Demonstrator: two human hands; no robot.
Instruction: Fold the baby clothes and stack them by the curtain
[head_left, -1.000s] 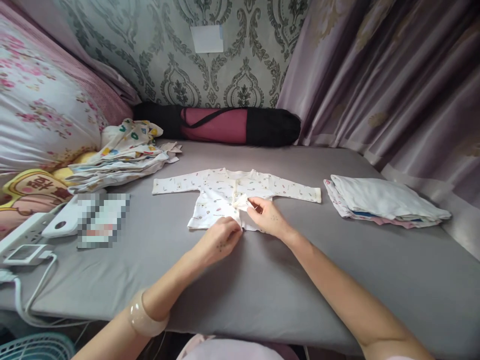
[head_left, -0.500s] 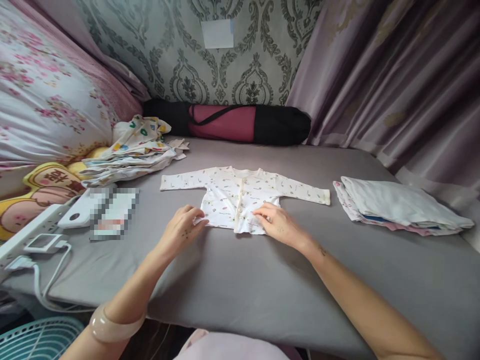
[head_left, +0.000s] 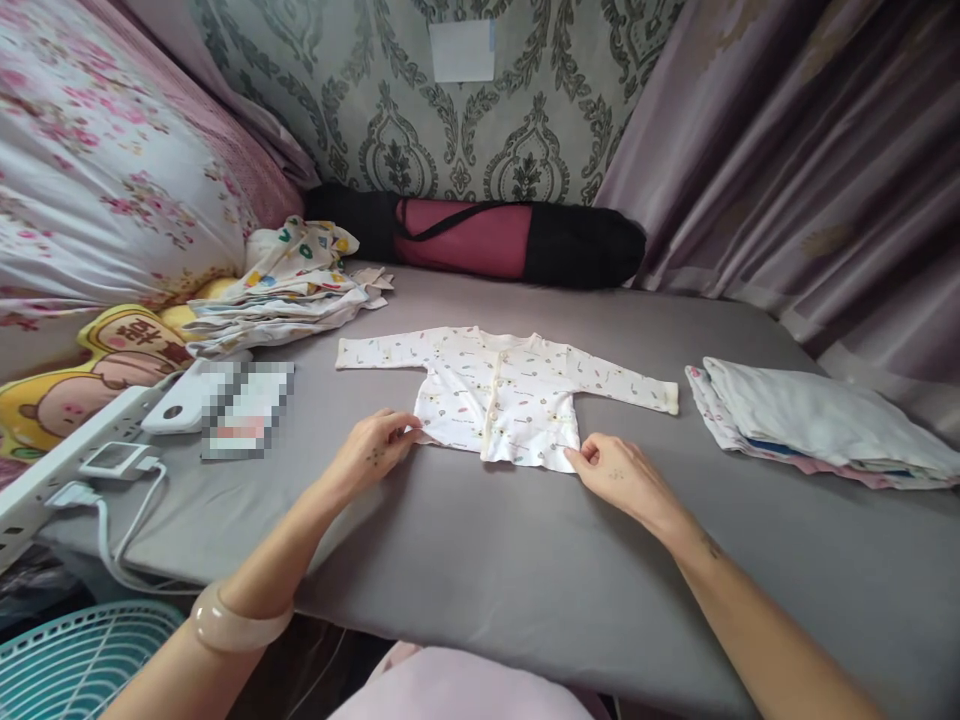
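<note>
A small white baby shirt point(head_left: 510, 395) with a sparse print and a buttoned front lies spread on the grey sheet, its sleeves stretched out to both sides. My left hand point(head_left: 381, 447) pinches the lower left corner of its hem between thumb and fingers. At the opposite lower corner, my right hand point(head_left: 616, 475) has its fingers curled and closed on the hem. Between the two hands the bottom edge runs nearly straight, with slight ripples near the button strip.
Folded clothes point(head_left: 817, 420) are stacked at the right. On the left lie a heap of printed clothes point(head_left: 289, 290), a white power strip point(head_left: 71, 470) with cables, and a yellow plush pillow point(head_left: 97, 380). A black and red bag point(head_left: 465, 240) lies along the wall. A teal fan point(head_left: 82, 660) stands below.
My right hand has moved outward from the shirt's front to its lower right corner. My left hand stays at the lower left corner. The view has shifted slightly.
</note>
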